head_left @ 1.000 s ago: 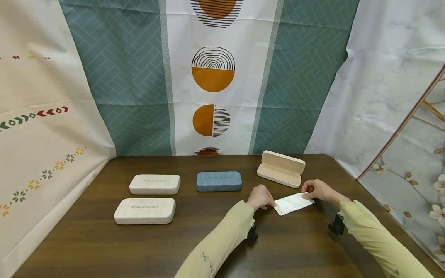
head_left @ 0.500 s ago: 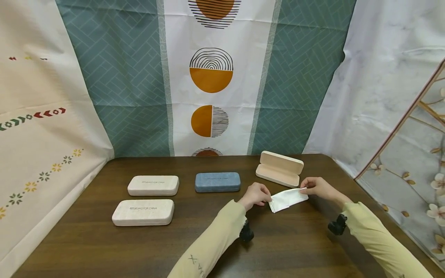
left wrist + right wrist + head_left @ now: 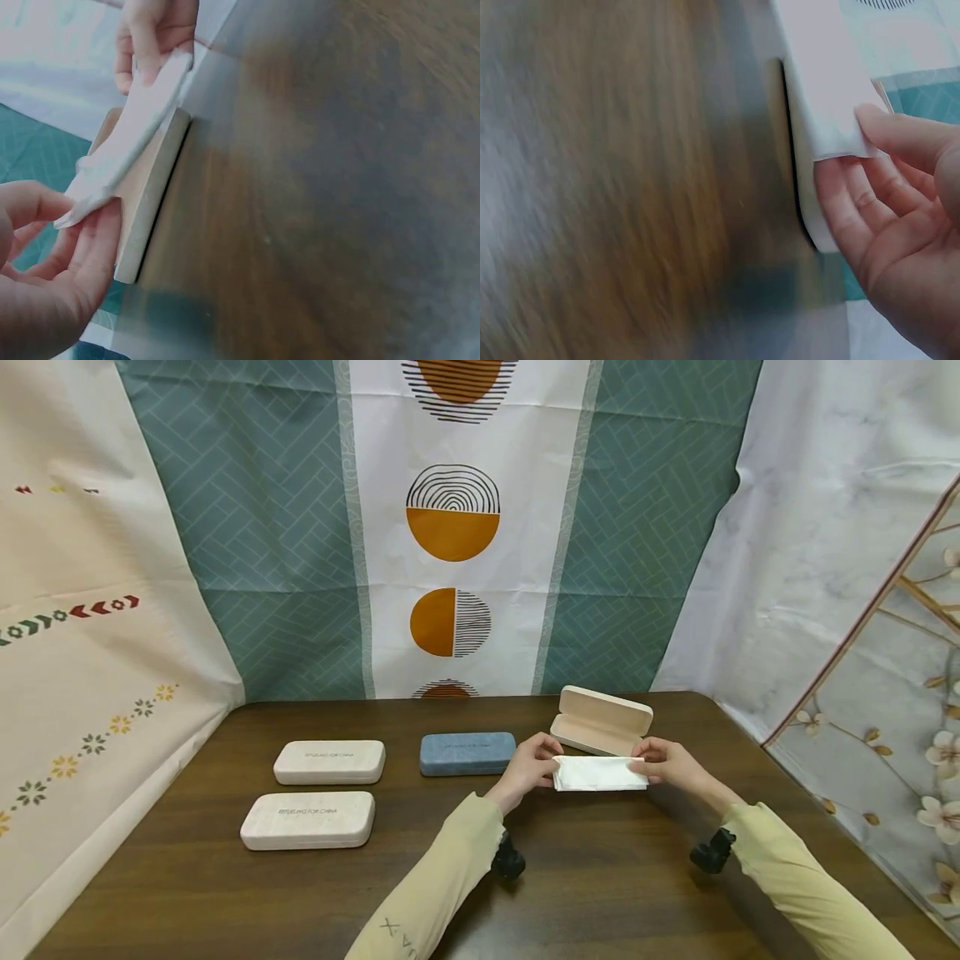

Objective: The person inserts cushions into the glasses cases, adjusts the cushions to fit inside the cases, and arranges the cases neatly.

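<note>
A folded white cloth is stretched level between my two hands, close in front of an open cream glasses case. My left hand pinches its left end between thumb and fingers. At the other end my right hand has the thumb on top and the fingers underneath, as the right wrist view shows. In the left wrist view the cloth overlaps the case, and its lower tray is partly hidden behind it.
To the left of my hands lies a closed blue glasses case. Farther left are two closed white cases, one behind and one in front. All rest on the dark wooden table; curtains hang behind and at both sides.
Both hands have lifted the cloth off the tabletop and carried it back and left toward the open case. It has turned from slanted to straight across.
</note>
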The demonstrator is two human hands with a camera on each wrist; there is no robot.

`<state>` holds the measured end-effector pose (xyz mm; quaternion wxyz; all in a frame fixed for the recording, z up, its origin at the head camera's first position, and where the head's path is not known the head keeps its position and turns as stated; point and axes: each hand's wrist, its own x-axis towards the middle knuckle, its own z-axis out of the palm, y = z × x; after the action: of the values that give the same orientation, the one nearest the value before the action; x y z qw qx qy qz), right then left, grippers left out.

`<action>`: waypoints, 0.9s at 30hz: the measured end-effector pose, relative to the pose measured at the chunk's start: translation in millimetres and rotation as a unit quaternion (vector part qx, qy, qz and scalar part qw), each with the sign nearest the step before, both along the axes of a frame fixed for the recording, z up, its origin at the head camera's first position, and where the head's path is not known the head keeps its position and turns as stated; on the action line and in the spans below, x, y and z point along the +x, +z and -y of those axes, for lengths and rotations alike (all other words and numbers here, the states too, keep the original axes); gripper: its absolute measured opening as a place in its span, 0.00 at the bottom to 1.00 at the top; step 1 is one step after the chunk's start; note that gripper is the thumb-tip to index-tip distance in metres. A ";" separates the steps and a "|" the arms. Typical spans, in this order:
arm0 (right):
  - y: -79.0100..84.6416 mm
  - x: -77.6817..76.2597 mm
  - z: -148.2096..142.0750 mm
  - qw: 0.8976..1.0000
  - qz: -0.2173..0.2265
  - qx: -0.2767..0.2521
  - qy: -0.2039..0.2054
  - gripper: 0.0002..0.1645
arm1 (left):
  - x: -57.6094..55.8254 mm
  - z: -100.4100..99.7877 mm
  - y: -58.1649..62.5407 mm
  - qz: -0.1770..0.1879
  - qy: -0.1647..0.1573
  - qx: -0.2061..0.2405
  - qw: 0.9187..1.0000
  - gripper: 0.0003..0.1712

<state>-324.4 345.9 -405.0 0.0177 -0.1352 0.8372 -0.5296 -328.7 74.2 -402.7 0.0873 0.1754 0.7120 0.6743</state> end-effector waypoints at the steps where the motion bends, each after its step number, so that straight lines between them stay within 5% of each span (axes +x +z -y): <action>1: -1.5 0.4 2.3 1.000 0.003 -0.014 -0.002 0.17 | -0.2 1.1 -0.8 -0.005 0.002 0.009 1.000 0.08; 7: -5.3 5.6 15.1 0.997 0.009 -0.068 -0.020 0.17 | -8.7 0.7 -14.2 -0.001 0.015 0.010 1.000 0.05; 17: -5.6 7.1 22.7 0.995 0.002 -0.082 -0.049 0.17 | -12.8 3.4 -13.2 0.005 0.025 0.014 1.000 0.08; 27: -6.8 5.6 17.9 0.992 -0.029 -0.107 -0.067 0.17 | -23.8 -1.0 -11.1 -0.008 0.078 0.011 0.997 0.08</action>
<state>-318.8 328.0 -411.7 -0.0565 -0.0950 0.7828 -0.6124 -352.6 75.2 -413.8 0.0268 0.1258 0.7164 0.6858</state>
